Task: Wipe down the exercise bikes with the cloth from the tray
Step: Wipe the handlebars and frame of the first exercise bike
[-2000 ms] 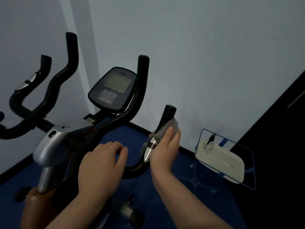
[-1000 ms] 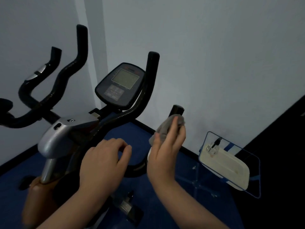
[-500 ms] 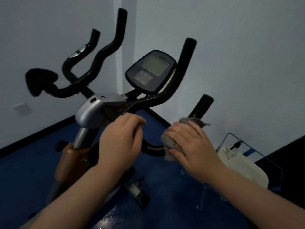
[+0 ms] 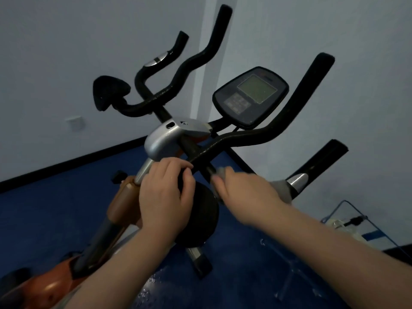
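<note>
An exercise bike with black handlebars (image 4: 263,134), a silver stem cover (image 4: 165,137) and a dark console (image 4: 250,98) fills the middle of the view. My right hand (image 4: 245,192) presses a grey cloth (image 4: 282,189) around the lower curve of the right handlebar, below its silver sensor band (image 4: 297,180); the hand is blurred. My left hand (image 4: 166,195) grips the black bar near the stem, just under the silver cover. A tray (image 4: 347,226) on a clear stand sits at the right edge, mostly hidden behind my right forearm.
Two pale walls meet in a corner behind the bike. The floor (image 4: 55,208) is blue with a black skirting. The bike's orange frame (image 4: 55,284) runs down to the lower left. A wall socket (image 4: 74,123) is on the left wall.
My right hand slid the cloth down from the grip's top end to the lower bend near the stem. My left hand kept its hold. The view swung left, so the bike shifted right.
</note>
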Tool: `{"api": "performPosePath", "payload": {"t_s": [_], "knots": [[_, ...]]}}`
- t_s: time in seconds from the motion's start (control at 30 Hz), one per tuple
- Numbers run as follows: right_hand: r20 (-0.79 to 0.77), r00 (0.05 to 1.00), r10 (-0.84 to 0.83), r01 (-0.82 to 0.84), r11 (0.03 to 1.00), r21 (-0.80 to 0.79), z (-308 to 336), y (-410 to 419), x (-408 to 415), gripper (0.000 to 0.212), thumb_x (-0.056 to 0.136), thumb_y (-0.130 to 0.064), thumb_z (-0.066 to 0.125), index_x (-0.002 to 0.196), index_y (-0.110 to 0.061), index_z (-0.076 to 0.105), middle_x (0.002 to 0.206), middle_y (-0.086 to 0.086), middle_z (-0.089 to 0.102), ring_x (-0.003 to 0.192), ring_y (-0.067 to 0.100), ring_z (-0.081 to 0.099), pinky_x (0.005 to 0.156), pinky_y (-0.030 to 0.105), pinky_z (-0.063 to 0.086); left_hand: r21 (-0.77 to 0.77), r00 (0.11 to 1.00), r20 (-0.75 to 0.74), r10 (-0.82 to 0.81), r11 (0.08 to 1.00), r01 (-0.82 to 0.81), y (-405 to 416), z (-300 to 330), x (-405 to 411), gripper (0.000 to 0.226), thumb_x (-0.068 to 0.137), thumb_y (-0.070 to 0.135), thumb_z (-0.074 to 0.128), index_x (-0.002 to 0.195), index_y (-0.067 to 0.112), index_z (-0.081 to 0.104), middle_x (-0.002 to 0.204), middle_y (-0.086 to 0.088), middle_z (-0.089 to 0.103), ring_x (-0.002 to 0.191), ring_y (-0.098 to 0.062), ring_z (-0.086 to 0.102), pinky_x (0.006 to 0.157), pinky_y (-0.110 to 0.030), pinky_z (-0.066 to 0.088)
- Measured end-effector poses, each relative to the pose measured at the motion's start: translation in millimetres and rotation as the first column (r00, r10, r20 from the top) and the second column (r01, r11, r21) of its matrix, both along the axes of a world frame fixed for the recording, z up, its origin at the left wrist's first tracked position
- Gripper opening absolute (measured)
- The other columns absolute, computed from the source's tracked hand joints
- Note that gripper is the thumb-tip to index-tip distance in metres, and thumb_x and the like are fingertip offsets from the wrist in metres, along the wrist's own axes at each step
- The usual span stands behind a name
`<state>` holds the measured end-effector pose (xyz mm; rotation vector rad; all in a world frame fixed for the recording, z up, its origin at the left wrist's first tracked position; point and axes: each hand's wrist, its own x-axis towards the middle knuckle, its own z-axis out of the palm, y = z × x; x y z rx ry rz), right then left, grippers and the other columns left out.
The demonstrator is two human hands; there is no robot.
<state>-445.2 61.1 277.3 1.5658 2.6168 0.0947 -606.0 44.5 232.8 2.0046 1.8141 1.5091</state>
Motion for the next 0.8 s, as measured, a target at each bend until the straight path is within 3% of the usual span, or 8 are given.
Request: {"api": "performPosePath", "payload": {"t_s": [0.07,0.13,0.27,0.37,0.47,0.6,0.7,0.8], "knots": [[-0.057,0.998,-0.018,0.008,0.985,-0.169,3,23,-8,0.033,0.101,-0.027,0.032,0.130,-0.012,0.036,0.116,0.014,0.048,0.091,0.030,0.053,0.068,0.039,0.045,0.000,1.000,0.004,-0.001,1.000,0.001,-1,1,0,0.013,0.091,0.022,0.047,0.091,0.021,0.059,0.086,0.008,0.057,0.080,0.002,0.038,0.070,-0.015,0.027],[-0.180,0.979,-0.098,0.058,0.975,-0.216,-2,14,-3,0.035,0.101,-0.039,0.028,0.123,-0.014,0.038,0.110,0.010,0.054,0.082,0.024,0.054,0.067,0.037,0.042,0.002,1.000,0.012,-0.006,1.000,0.006,-3,0,0,0.013,0.091,0.022,0.047,0.090,0.020,0.060,0.086,0.007,0.058,0.080,0.001,0.040,0.070,-0.014,0.028],[-0.305,0.949,-0.077,0.037,0.990,-0.135,-13,-2,1,0.033,0.097,-0.049,0.029,0.115,-0.023,0.035,0.092,-0.001,0.053,0.063,0.012,0.048,0.053,0.033,0.033,0.004,1.000,0.019,-0.011,1.000,0.011,0,-1,-2,0.013,0.090,0.023,0.046,0.089,0.024,0.058,0.086,0.010,0.058,0.081,0.000,0.045,0.072,-0.013,0.031],[-0.371,0.923,-0.098,0.066,0.993,-0.099,-11,18,-18,0.034,0.098,-0.049,0.029,0.107,-0.018,0.041,0.087,0.002,0.055,0.075,0.022,0.057,0.064,0.039,0.045,0.004,1.000,0.013,-0.022,1.000,0.022,3,-2,-2,0.013,0.091,0.024,0.045,0.089,0.024,0.058,0.086,0.010,0.057,0.082,0.000,0.044,0.070,-0.015,0.032],[-0.370,0.922,-0.115,0.090,0.992,-0.083,-10,14,-15,0.040,0.098,-0.050,0.027,0.116,-0.018,0.043,0.095,0.004,0.059,0.081,0.024,0.058,0.069,0.039,0.046,-0.018,0.998,0.027,-0.049,0.999,0.049,-1,0,-3,0.014,0.091,0.024,0.044,0.090,0.022,0.058,0.087,0.010,0.056,0.082,-0.001,0.044,0.070,-0.016,0.032],[-0.213,0.968,0.132,-0.105,0.985,0.134,-5,-28,25,0.032,0.097,-0.042,0.035,0.114,-0.018,0.047,0.095,0.000,0.058,0.079,0.021,0.058,0.068,0.036,0.043,-0.025,0.991,0.052,-0.127,0.991,0.128,-7,10,-4,0.016,0.088,0.022,0.044,0.093,0.025,0.059,0.095,0.012,0.058,0.085,-0.005,0.051,0.073,-0.025,0.040],[-0.079,0.946,0.315,-0.290,0.928,0.232,16,-25,89,0.027,0.086,-0.024,0.057,0.106,-0.009,0.066,0.099,0.004,0.066,0.088,0.021,0.058,0.085,0.036,0.044,0.036,0.956,0.040,-0.291,0.956,0.290,-5,28,12,0.015,0.086,0.019,0.048,0.092,0.025,0.060,0.093,0.012,0.060,0.085,-0.007,0.055,0.074,-0.031,0.045],[-0.335,0.925,0.181,0.004,0.874,0.485,16,-19,112,0.021,0.077,-0.016,0.057,0.088,-0.006,0.072,0.096,0.008,0.069,0.088,0.029,0.061,0.086,0.039,0.045,-0.063,0.922,0.038,-0.385,0.920,0.386,4,45,38,0.014,0.087,0.016,0.052,0.094,0.021,0.063,0.090,0.011,0.061,0.083,-0.010,0.057,0.072,-0.036,0.049]]}}
